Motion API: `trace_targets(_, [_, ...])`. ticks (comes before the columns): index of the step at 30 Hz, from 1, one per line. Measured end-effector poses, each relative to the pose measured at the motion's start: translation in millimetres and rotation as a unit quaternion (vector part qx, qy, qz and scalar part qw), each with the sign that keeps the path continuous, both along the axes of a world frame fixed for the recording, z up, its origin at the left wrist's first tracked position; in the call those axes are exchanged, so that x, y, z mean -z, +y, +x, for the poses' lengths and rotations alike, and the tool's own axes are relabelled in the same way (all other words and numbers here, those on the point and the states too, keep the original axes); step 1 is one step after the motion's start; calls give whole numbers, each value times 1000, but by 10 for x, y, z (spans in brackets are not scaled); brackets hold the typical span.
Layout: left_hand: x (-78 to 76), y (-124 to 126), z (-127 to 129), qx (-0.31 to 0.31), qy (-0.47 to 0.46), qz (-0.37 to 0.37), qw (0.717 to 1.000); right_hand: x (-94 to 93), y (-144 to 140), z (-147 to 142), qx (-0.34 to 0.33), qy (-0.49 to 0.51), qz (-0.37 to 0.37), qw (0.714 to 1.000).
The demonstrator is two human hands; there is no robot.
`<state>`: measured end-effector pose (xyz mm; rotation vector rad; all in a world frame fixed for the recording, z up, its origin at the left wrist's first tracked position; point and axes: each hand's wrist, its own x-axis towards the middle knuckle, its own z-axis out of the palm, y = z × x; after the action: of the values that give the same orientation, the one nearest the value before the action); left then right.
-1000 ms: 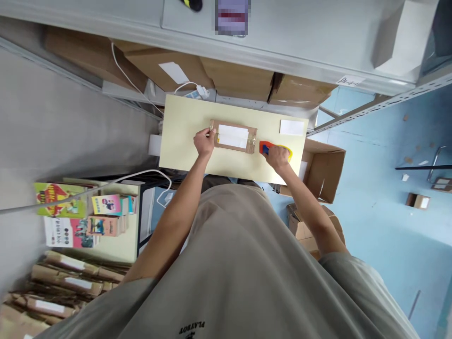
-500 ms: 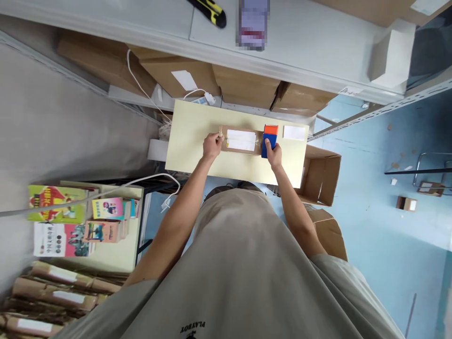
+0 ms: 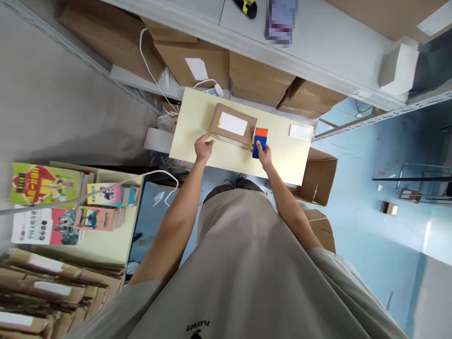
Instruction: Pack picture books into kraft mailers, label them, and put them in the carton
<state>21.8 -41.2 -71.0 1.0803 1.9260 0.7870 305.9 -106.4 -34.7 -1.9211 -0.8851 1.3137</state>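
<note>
Gripping a blue-and-orange tape dispenser, the right hand presses it against the right end of the labelled cardboard parcel, whose long axis runs left-right on the pale table; the left hand, fingers curled, steadies its near-left corner.

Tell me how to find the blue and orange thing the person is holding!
Look at the pale yellow table under the grey shelf. A brown parcel with a white label sits on it. Pressed against the parcel's right end, in the right hand, is the tape tool, the only bright blue and orange thing there.
</note>
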Motion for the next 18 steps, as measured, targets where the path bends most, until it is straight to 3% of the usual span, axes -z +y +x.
trace_targets(3, [-9,-332,-62,10,-3,22,1000,-28,-320,-20,51,43,32,997])
trace_targets(5, [-83,-665,-21,51,-16,49,997,-82,-610,-21,38,69,14,997])
trace_targets(11, [-487,-1598,209,195,-146,38,969,-360,-1456,-92,-101,93,-52,989])
trace_targets(14, [-692,-1807,214,219,-194,15,956,-570,-1714,-88,-184,10,-48,982])
trace_targets(18, [-928,-1902,133,238,-210,4,948,-874,-1854,21,-287,-86,-43,953])
